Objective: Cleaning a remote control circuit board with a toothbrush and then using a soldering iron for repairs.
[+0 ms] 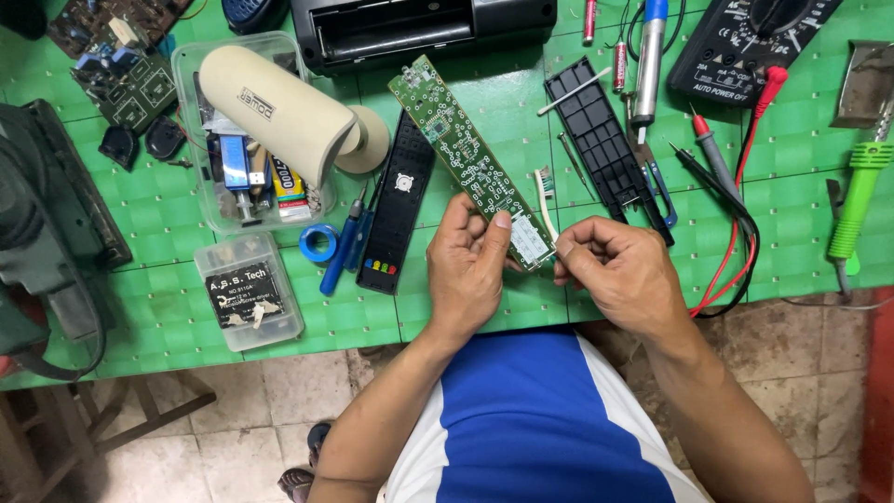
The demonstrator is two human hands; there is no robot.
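My left hand [470,265] grips the near end of a long green circuit board [456,149], thumb pressed on its face; the board slants up and to the left over the table. Beside it, my right hand [619,270] is shut on a white toothbrush [545,200], whose bristle head lies next to the board's lower part. A black keypad strip [396,214] with small coloured buttons lies flat just left of my left hand. A black remote back cover [605,149] rests above my right hand.
A green grid mat [158,317] covers the table. A clear tub [191,121] holds a beige lamp-like tool [279,112] and parts. Nearby: small parts box [250,291], blue tape roll [318,242], blue screwdriver [340,251], multimeter [745,42] with red and black probes [722,163], green-handled tool [857,200], black device [419,28].
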